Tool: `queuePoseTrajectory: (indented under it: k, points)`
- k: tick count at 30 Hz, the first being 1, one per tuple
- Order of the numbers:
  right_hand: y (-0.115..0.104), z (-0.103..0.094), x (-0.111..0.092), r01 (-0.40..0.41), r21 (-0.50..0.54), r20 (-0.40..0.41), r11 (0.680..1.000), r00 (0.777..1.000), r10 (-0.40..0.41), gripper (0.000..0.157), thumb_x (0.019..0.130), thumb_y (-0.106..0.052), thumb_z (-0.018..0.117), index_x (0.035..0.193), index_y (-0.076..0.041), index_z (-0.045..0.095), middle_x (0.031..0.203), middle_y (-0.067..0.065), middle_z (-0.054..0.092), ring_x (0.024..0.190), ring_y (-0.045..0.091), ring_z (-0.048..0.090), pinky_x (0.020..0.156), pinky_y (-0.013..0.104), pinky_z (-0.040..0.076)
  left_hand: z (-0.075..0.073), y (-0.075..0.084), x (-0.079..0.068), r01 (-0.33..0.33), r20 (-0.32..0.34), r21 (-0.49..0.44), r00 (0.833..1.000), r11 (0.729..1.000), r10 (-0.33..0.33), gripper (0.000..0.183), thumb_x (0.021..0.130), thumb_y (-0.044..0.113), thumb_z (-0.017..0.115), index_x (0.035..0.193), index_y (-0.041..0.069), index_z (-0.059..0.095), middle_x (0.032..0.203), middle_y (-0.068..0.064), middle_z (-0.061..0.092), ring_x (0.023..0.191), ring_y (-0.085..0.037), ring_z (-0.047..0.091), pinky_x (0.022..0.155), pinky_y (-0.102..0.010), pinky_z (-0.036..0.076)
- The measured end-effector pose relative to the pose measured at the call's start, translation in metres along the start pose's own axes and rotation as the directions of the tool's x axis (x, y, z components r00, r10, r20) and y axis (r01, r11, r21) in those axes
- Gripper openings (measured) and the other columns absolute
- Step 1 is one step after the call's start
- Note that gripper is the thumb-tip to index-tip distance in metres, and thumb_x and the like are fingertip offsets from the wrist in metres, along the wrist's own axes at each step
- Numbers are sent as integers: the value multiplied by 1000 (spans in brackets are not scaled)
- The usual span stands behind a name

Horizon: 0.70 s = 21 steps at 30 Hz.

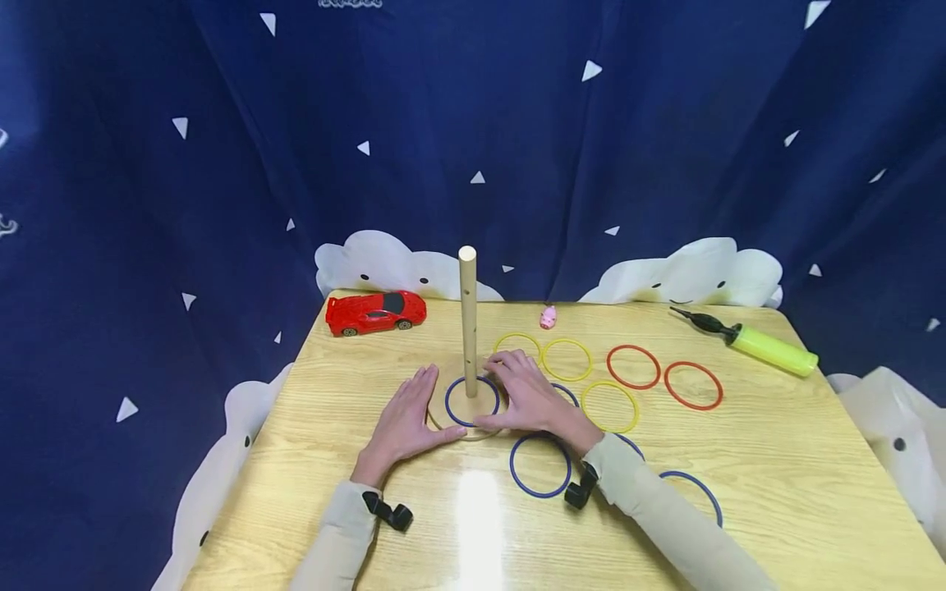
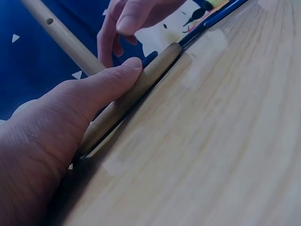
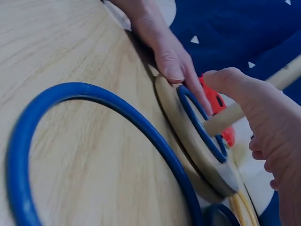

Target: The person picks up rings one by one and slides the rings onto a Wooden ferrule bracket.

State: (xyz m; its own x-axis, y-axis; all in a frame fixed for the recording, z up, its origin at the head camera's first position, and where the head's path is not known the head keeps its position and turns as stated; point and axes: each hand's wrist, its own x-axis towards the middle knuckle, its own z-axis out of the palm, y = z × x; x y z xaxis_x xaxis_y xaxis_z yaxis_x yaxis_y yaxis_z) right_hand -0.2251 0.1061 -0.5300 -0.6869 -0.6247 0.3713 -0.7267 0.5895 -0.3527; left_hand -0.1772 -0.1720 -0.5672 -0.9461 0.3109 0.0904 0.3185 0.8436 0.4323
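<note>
A wooden post (image 1: 469, 328) stands upright on a round wooden base (image 1: 458, 405). One blue ring (image 1: 496, 410) lies flat on the base, around the foot of the post. My left hand (image 1: 405, 423) is at the base's left side with its fingers straight, and its thumb rests on the near rim, as the left wrist view shows. On the opposite side, my right hand (image 1: 528, 398) hovers over the base's right edge, fingers loosely bent. In the right wrist view nothing sits between that thumb (image 3: 235, 84) and its fingers. My right hand and forearm partly hide several rings.
Right of the base lie blue rings (image 1: 512, 461), yellow rings (image 1: 590, 359) and red rings (image 1: 608, 368). Behind them are a small pink pig (image 1: 548, 318) and a green hand pump (image 1: 772, 348). A red toy car (image 1: 375, 313) stands back left. Dark blue curtain (image 1: 473, 123) borders the table.
</note>
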Motion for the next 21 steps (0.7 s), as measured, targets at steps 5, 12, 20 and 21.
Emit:
queuePoseTrajectory:
  k: [5, 12, 20, 21]
  points:
    - [7, -17, -16, -39, 51, -41, 998, 998, 41, 88, 73, -66, 85, 129, -1, 67, 132, 11, 62, 125, 28, 51, 103, 49, 46, -2, 1, 0, 10, 13, -15, 1000, 1000, -10, 129, 77, 90, 61, 169, 12, 15, 174, -3, 18, 161, -18, 11, 131, -43, 13]
    - [23, -44, -49, -118, 65, -122, 991, 985, 126, 83, 73, -54, 88, 133, -2, 64, 134, 11, 59, 125, 30, 52, 104, 51, 46, 0, 1, 1, -2, -1, -19, 1000, 1000, 2, 128, 77, 90, 60, 169, 12, 16, 174, -2, 18, 161, -16, 10, 131, -42, 13]
    - [44, -68, -90, -234, 76, -166, 969, 955, 244, 84, 74, -48, 91, 139, -3, 59, 137, 12, 58, 128, 33, 51, 104, 56, 44, 0, 0, 1, -7, -6, -13, 1000, 1000, 7, 127, 78, 88, 62, 169, 13, 16, 174, -2, 18, 162, -18, 11, 131, -43, 14]
    - [46, -70, -96, -244, 78, -173, 967, 952, 254, 84, 74, -47, 91, 138, -3, 59, 136, 13, 58, 128, 34, 51, 104, 57, 43, 0, 0, 0, -7, -7, -14, 1000, 1000, 7, 126, 78, 88, 62, 169, 13, 16, 174, -1, 18, 162, -18, 11, 131, -43, 13]
